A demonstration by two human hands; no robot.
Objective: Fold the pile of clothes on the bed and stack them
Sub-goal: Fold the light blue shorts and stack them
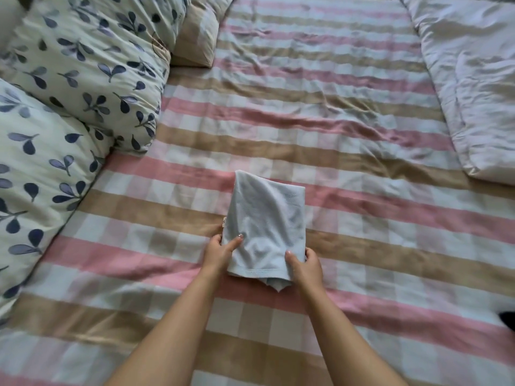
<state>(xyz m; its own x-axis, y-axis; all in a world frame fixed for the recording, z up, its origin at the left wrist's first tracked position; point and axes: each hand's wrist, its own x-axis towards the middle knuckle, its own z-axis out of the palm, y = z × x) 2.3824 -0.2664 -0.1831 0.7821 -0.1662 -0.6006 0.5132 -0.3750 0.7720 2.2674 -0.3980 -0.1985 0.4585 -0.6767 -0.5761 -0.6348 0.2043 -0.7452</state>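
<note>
my left hand (218, 250) and right hand (305, 264) both pinch the folded cloth (264, 224) on the checked bed (348, 246), leafy duvet (69, 93) bunched beside it

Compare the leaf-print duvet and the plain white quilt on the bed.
The leaf-print duvet is bunched high along the bed's left side; the plain white quilt lies flatter on the right. The duvet bears dark blue leaves; the quilt has no pattern. Both are wrinkled and rest on the checked sheet.

Open checked sheet (320, 129) lies ahead, hemmed by leaf-print duvet (69, 93) left and white quilt (473, 79) right.
</note>
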